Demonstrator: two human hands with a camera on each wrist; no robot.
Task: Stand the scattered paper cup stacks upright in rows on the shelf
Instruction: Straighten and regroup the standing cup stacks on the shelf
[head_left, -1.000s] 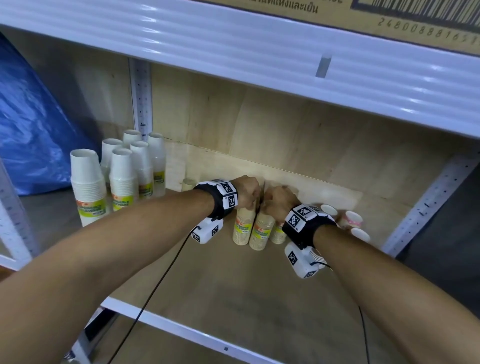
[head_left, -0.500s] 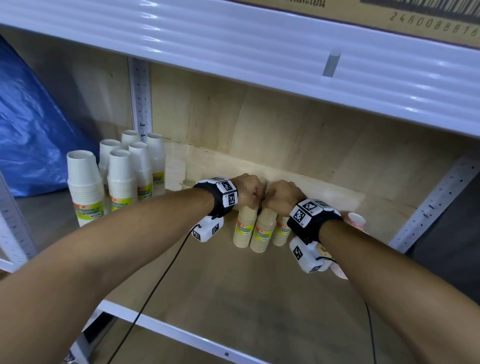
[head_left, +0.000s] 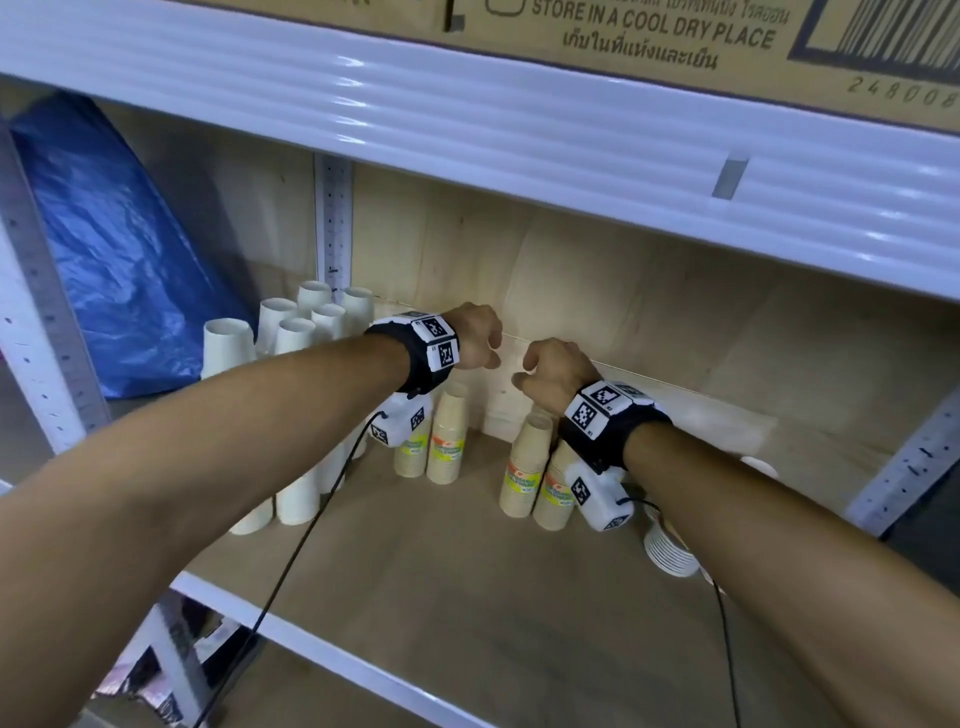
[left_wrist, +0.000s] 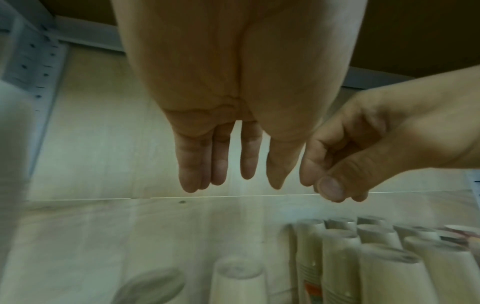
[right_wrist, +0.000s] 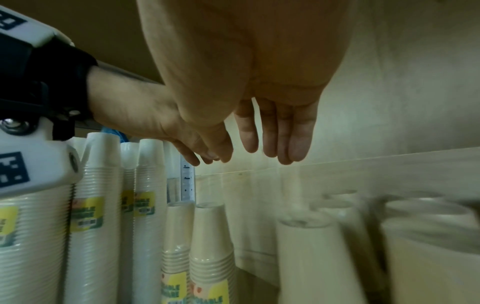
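Two pairs of tan paper cup stacks stand upside down on the wooden shelf: one pair under my left wrist, the other pair under my right wrist. My left hand hangs above the first pair with straight fingers and holds nothing. My right hand hovers beside it, its fingers relaxed and empty. Neither hand touches a cup. White cup stacks stand in rows at the back left. Another white stack lies on its side at the right, partly hidden by my right arm.
The white beam of the upper shelf runs low overhead, with a cardboard box on it. A perforated metal post stands behind the white stacks. A blue plastic sheet fills the far left. Bare board lies in front of the cups.
Both hands have lifted off the tan stacks, which they held together at the tops. The stacks now stand as two separate pairs. My head has moved closer.
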